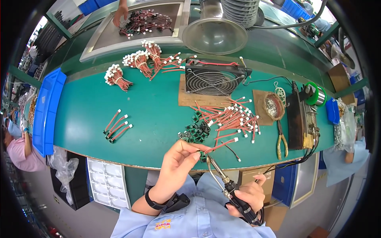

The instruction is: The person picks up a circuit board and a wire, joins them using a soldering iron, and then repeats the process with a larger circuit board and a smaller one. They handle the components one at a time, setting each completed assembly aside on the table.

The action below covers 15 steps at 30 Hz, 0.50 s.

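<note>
My left hand (177,165) pinches a small green circuit board (203,157) by the bench's front edge. A red and black wire lead (222,145) with a white connector runs from the board to the right. My right hand (249,197) grips a black soldering iron (234,193), its tip touching or very near the board; a thin curved metal tube runs alongside to the tip. Beyond the hands lies a heap of small green and black boards (194,133), beside a loose pile of wire leads (232,116). Three boards with wires attached (118,126) lie to the left.
A fan (212,79) stands behind the piles, near bundled leads (118,77). At right are pliers (281,142), a round dish (274,106), a soldering station (297,119) and a green solder spool (317,94). A blue tray (47,111) edges the left. Another person's hand (120,15) reaches a far tray.
</note>
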Tool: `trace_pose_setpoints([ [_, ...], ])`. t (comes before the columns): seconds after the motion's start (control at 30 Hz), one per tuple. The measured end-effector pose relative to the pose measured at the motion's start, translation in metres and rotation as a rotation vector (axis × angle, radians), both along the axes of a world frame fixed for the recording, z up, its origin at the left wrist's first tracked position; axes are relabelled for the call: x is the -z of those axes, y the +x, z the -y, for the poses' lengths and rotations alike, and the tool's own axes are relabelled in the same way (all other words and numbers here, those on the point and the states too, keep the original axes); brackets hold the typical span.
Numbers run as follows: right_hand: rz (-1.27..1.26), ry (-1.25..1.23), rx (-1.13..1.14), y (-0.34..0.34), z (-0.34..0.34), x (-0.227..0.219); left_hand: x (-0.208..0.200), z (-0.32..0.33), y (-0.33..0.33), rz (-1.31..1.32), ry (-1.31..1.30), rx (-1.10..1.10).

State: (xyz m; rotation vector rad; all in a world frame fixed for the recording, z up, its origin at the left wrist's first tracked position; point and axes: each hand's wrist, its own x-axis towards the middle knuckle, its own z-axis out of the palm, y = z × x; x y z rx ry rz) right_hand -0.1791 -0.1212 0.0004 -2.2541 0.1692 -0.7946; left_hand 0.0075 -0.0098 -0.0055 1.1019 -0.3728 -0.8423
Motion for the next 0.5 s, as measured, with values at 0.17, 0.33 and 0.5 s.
trace_pose_setpoints([
  [0.17,0.047,-0.058,0.013,0.0045,-0.0027,0.0062,-0.003,-0.0007,-0.0008,0.014,-0.017,-0.012],
  [0.33,0.031,-0.065,0.005,0.0051,-0.0035,0.0065,0.002,-0.0064,0.0024,0.027,-0.049,0.06],
  [0.5,0.026,-0.059,0.001,0.0051,-0.0039,0.0071,-0.0023,-0.0028,-0.0018,0.032,-0.018,-0.015],
])
